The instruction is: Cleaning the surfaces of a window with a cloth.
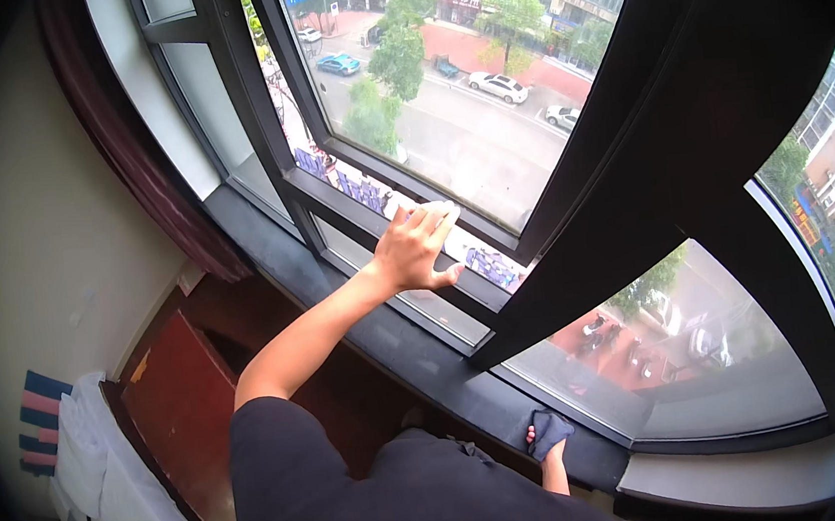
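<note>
My left hand point(420, 247) reaches up to the tilted-out window sash point(417, 177). Its fingers extend towards the sash's lower rail, with the thumb held apart, over the gap above the dark fixed frame point(336, 200). Bright light washes out the fingertips, so whether they touch the rail cannot be told. Low at the right, my right hand point(554, 452) grips a folded dark grey cloth point(550, 428) over the black window sill point(428, 369). The cloth covers most of that hand; some fingertips show at its left edge.
A dark red curtain point(129, 160) hangs at the left by the wall. Below it stand a red-brown panel point(177, 427) and a bed with white linen point(132, 506). A thick black mullion point(625, 142) rises at the right. Through the glass, a street with parked cars lies far below.
</note>
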`<state>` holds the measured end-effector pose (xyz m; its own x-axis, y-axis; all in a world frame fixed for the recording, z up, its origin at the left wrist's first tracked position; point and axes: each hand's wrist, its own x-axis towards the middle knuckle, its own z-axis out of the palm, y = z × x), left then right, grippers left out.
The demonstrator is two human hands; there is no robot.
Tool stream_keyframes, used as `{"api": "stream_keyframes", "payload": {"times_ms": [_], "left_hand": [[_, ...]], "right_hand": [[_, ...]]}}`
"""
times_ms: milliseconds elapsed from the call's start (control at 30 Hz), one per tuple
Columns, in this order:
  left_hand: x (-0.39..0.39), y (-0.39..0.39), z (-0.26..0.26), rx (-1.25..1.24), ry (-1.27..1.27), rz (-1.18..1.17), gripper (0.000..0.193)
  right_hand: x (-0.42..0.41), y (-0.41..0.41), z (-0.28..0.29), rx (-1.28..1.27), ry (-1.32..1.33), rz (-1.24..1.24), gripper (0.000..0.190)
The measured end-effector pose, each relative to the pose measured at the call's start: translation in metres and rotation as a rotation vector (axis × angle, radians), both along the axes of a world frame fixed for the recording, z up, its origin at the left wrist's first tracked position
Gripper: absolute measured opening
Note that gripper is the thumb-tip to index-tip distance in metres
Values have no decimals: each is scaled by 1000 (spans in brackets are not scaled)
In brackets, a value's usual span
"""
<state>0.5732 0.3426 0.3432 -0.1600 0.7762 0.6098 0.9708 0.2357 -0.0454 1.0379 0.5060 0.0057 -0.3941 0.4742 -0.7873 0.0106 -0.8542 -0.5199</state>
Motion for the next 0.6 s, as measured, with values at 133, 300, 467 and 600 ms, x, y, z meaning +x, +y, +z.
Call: {"api": "stream_keyframes", "payload": {"times_ms": [133,300,467,600], "left_hand": [[5,1,0,-34,-29,-12,83],[4,1,0,-83,-102,-5,89],[6,-2,5,-85,-152,15,84],[0,0,4,-81,-112,0,77]], "right_hand": [[7,4,-13,42,-26,43,67],[11,6,-20,-45,-12,1,72],[3,-3,4,7,-13,12,45],[4,0,-2,3,-29,39,54]]}}
